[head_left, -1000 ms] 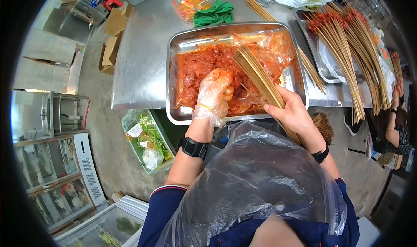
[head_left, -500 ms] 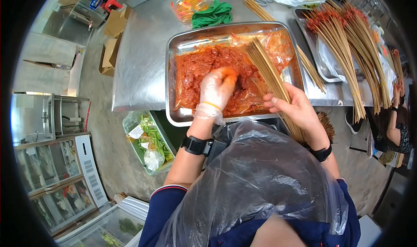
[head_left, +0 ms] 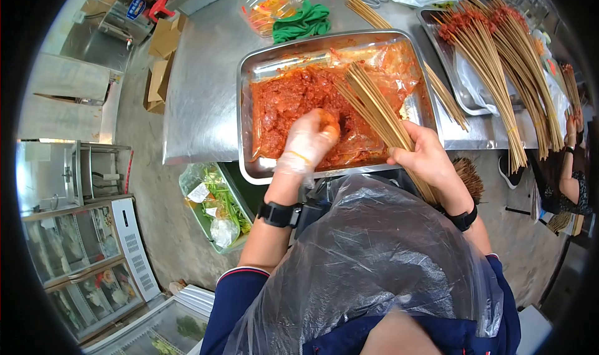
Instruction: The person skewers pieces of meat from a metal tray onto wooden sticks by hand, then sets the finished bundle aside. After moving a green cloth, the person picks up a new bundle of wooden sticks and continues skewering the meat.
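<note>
My left hand (head_left: pixel 310 138) wears a clear plastic glove with a yellow band at the wrist, its fingertips smeared red. The fingers are curled closed over red marinated meat (head_left: pixel 281 108); what they pinch is hidden. That meat lies on clear plastic in a deep steel tray (head_left: pixel 242 149). In my bare right hand (head_left: pixel 429 160) is a bundle of bamboo skewers (head_left: pixel 378 108), gripped low and slanting up to the left. The skewers' upper ends fan out above the meat, right of my left hand.
Loaded skewers (head_left: pixel 483 55) lie on another tray (head_left: pixel 474 110) at the right. Loose skewers (head_left: pixel 443 96) rest beside my tray. Behind it are a green cloth (head_left: pixel 302 23) and a clear container (head_left: pixel 267 10). A vegetable crate (head_left: pixel 232 221) stands below the table. At far right shows another person's arm (head_left: pixel 568 161).
My left hand has shifted slightly down and left over the meat. The tips of the skewer bundle have dropped a little and spread left, and my right hand's fingers have closed further around it.
</note>
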Demonstrator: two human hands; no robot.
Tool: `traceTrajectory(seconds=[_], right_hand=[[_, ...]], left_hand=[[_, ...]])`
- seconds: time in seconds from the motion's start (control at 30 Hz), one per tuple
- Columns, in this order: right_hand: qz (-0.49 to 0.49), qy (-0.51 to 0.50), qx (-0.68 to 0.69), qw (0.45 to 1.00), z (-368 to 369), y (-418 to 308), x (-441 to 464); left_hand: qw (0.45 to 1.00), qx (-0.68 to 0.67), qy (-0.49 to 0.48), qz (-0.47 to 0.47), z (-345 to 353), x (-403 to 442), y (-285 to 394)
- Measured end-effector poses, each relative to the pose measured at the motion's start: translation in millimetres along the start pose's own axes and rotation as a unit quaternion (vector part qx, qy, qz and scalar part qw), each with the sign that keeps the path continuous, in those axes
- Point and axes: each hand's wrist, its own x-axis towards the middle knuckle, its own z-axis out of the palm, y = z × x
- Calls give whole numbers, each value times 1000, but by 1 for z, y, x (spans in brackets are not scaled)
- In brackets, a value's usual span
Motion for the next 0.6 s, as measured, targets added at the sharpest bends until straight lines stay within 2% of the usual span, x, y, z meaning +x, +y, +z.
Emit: traceTrajectory(seconds=[0.03,0.07,0.1,0.17,0.2,0.27,0.37,0.5,0.57,0.6], right_hand=[[-1,-2,-33,999,0,-1,0],[-1,-5,-66,998,0,-1,0],[-1,-6,-66,998,1,-1,0],[-13,13,-119,993,4,1,2],[-13,11,-120,993,5,-1,3],[-12,10,-170,985,7,-7,1],[-18,12,-186,982,9,-10,1],[-45,33,-147,988,9,-7,1],[30,-24,-171,985,9,-17,-1],[29,-25,-171,985,9,-15,0]], left_hand=[[954,-291,5,-67,-3,-1,1],[899,-424,38,-100,-6,-3,4],[852,-518,7,-76,-15,-1,1],[798,-596,62,-61,-17,-2,5],[798,-597,64,-60,-18,-1,3],[737,-672,26,-67,-18,1,-4],[715,-696,16,-64,-16,1,-3],[711,-700,8,-64,-15,2,-1],[722,-686,43,-74,-13,1,4],[723,-686,43,-74,-14,1,4]])
